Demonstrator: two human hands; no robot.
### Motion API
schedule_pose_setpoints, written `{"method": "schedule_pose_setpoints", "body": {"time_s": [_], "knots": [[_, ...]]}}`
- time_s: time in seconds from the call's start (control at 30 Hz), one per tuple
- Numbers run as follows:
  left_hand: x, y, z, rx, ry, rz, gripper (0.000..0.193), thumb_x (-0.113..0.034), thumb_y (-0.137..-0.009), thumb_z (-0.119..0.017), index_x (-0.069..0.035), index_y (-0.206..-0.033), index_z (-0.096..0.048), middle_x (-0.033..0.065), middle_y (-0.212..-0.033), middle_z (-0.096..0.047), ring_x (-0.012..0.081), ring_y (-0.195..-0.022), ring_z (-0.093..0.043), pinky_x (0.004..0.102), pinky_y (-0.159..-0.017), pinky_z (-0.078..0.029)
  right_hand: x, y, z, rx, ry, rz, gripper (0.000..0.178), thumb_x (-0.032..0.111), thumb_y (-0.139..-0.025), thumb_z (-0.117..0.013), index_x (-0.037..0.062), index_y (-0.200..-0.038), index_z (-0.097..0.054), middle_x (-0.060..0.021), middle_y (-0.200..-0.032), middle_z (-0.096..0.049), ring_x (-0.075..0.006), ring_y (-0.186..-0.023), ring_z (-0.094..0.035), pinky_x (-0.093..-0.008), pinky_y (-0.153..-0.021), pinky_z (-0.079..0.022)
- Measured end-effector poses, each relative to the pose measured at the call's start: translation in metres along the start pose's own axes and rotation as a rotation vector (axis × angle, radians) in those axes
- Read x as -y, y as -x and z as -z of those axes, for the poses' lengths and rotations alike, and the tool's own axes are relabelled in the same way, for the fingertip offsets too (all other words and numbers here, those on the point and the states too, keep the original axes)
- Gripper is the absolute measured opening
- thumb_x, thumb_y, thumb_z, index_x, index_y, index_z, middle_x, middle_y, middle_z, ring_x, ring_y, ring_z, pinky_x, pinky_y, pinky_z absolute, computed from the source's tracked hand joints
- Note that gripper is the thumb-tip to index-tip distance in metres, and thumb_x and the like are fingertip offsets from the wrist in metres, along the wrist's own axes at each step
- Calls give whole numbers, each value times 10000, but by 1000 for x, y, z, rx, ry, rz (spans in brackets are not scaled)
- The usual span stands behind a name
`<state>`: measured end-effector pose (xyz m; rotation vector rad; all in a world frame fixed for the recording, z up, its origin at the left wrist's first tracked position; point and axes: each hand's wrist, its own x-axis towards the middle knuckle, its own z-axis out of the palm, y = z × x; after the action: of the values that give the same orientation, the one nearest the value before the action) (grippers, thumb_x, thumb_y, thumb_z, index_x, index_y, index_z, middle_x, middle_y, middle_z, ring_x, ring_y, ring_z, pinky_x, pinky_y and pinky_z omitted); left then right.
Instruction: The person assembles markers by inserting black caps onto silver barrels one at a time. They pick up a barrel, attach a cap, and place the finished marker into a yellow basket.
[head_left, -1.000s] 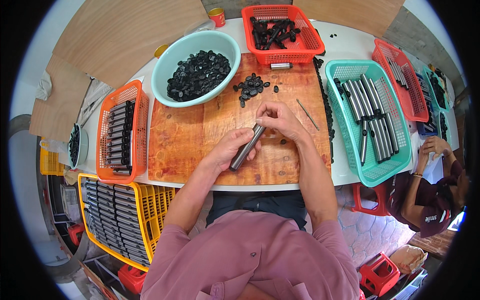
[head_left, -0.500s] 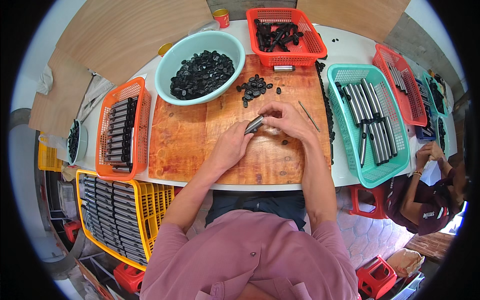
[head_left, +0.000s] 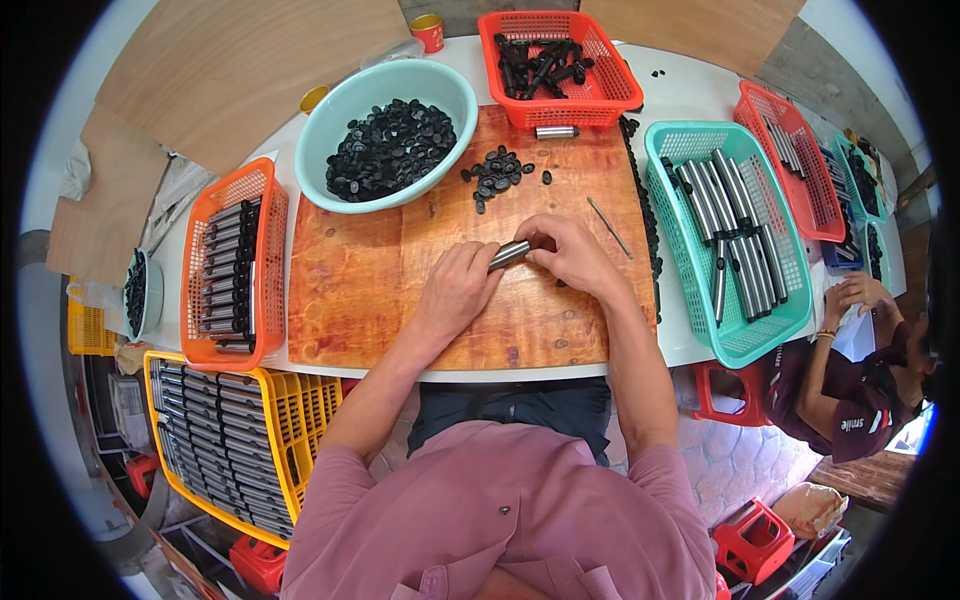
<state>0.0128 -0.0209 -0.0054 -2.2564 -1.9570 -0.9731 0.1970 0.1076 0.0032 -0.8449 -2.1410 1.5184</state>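
Note:
A short silver metal tube (head_left: pixel 511 254) with a dark part lies tilted between my hands, just above the wooden board (head_left: pixel 400 305). My left hand (head_left: pixel 462 287) is closed round its left end. At the right end, the thumb and bent fingers of my right hand (head_left: pixel 572 256) pinch the tube's tip; whether a small piece is also between them is hidden. Beyond my hands is a loose pile of small black oval pieces (head_left: pixel 496 175). A thin metal rod (head_left: pixel 610 228) lies right of my right hand. Another short tube (head_left: pixel 556 132) lies at the board's far edge.
A pale green basin (head_left: pixel 312 155) holds many black pieces. Baskets with tubes or black parts stand around: orange (head_left: pixel 271 262), red (head_left: pixel 629 82), green (head_left: pixel 790 318). A yellow crate (head_left: pixel 290 405) of tubes is at lower left. Another person (head_left: pixel 835 385) sits at the right.
My right hand has come down slightly, its fingers now at the tube's right end. The tube lies more level, with more of its silver side showing. The whole view has shifted a little.

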Motion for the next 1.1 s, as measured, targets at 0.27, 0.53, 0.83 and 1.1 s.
{"method": "schedule_pose_setpoints", "body": {"time_s": [0.27, 0.53, 0.83, 1.1], "knots": [[-2, -3, 2, 26, 67, 10, 300, -142, -837, -779, -24, -1090, -668, 131, -962, -629, 332, -886, -623, 425, -788, -518, -6, 3, -3, -32, 83, 111, 208, -91, -818, -696, -3, -1001, -652, -59, -878, -657, -148, -772, -619, -301, -705, -500], [-3, -13, 7, 132, 5, 33, 231, -181, -825, -780, -51, -978, -666, 100, -881, -583, 294, -853, -626, 420, -736, -508, -3, -63, -29, -317, 501, 13, 237, 203, -934, -634, -30, -915, -669, -190, -891, -685, -350, -904, -656, -468, -791, -510], [13, 0, -6, 44, 81, 20, 201, -202, -835, -732, -39, -917, -649, 135, -889, -591, 320, -871, -615, 428, -782, -506, -9, -82, -53, -469, 684, -15, 178, 129, -858, -651, -44, -864, -694, -264, -869, -654, -434, -870, -634, -541, -779, -488], [12, 1, -4, 87, 42, 39, 278, -256, -821, -769, -57, -961, -633, 94, -941, -564, 259, -925, -600, 377, -756, -479, -16, -76, -53, -412, 762, 32, 207, 178, -972, -613, -28, -954, -600, -217, -902, -647, -428, -903, -605, -523, -787, -449]]}}
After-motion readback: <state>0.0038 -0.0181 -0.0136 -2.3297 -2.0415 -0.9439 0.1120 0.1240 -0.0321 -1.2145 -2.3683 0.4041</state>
